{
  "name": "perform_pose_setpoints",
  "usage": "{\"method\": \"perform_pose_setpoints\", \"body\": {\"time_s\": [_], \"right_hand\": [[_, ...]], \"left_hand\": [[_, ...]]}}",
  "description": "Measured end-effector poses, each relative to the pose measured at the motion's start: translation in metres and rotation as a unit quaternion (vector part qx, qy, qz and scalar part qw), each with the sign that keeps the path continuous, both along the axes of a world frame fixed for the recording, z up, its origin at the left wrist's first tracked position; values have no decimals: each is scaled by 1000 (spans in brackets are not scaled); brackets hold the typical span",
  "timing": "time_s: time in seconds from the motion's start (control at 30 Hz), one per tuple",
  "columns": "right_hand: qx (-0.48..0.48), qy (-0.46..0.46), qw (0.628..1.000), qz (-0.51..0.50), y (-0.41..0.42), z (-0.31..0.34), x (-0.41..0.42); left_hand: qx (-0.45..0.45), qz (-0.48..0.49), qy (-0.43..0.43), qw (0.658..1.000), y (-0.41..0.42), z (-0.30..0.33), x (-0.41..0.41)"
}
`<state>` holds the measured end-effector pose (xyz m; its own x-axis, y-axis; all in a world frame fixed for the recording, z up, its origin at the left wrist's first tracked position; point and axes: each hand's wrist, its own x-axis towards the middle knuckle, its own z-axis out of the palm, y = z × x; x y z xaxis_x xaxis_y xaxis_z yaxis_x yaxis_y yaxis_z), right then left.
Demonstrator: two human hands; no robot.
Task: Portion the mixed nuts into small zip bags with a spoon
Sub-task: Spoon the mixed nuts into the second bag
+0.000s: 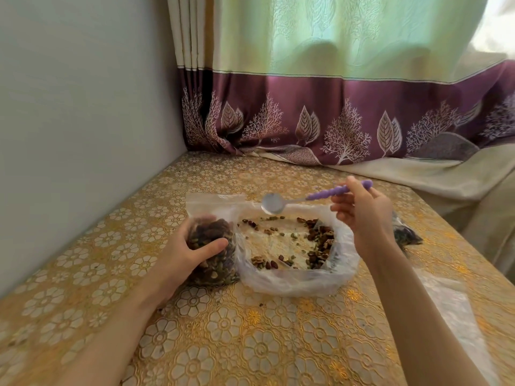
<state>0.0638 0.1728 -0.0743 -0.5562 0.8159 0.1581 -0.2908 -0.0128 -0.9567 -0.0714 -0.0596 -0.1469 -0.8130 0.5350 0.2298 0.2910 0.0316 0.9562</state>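
two bare forearms, hands [192, 252], no sleeves

Centre frame: a filled zip bag [213, 247] lies just left of the open nut bag [295, 277]; a spoon [312, 197] hangs above its far rim.

Floral tablecloth [250, 344], leaf-patterned curtain [334, 118], perhaps drawn.

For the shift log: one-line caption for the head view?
Left hand grips filled zip bag; right hand holds empty spoon above nuts.
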Motion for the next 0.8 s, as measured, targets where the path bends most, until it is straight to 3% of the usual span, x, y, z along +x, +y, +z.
{"method": "perform_pose_setpoints", "body": {"time_s": [0.2,0.3,0.63,0.8], "right_hand": [[-14,-97,995,-4,9,-18,15],[36,-123,992,-9,7,-22,27],[149,-68,985,-50,-15,-50,73],[249,-72,962,-88,-27,-58,84]], "left_hand": [[-1,2,8,1000,2,2,1],[2,-2,10,1000,2,0,1],[3,-34,27,999,7,-1,7],[0,-36,29,999,8,-1,9]]}}
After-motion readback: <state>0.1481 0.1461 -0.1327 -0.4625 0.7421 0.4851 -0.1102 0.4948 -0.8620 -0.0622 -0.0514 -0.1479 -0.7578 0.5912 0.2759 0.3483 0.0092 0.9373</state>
